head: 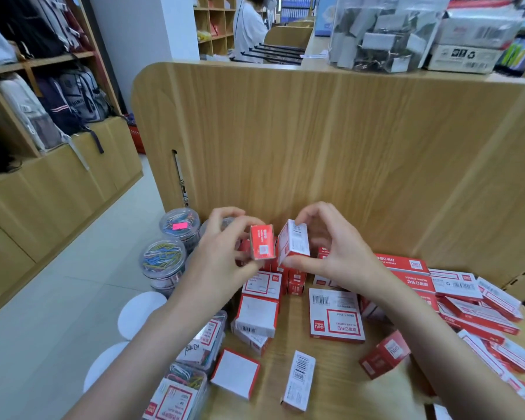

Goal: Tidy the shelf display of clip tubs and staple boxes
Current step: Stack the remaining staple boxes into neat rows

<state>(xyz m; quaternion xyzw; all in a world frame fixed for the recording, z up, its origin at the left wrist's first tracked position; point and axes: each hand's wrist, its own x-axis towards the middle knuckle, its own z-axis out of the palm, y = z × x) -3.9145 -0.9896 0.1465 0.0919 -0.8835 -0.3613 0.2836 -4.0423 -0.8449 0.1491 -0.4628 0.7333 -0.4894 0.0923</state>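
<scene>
2 hands (225, 253) (331, 253) gripping staple boxes (262, 242) (294, 239), "deli" logos

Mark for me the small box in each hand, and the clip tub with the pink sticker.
Box in left hand (262, 242): head view, on its red end face.
Box in right hand (294, 241): head view, on its white barcode side.
Pink-sticker clip tub (180, 223): head view, on its clear lid.

Above a wooden shelf (340, 386) strewn with red-and-white cardboard staple boxes (336, 316), the left hand (225, 247) pinches a small red box (262, 242); the right hand (335, 247) grips a white barcoded box (294, 241). Clear round paperclip tubs (163, 260) stand left.
</scene>
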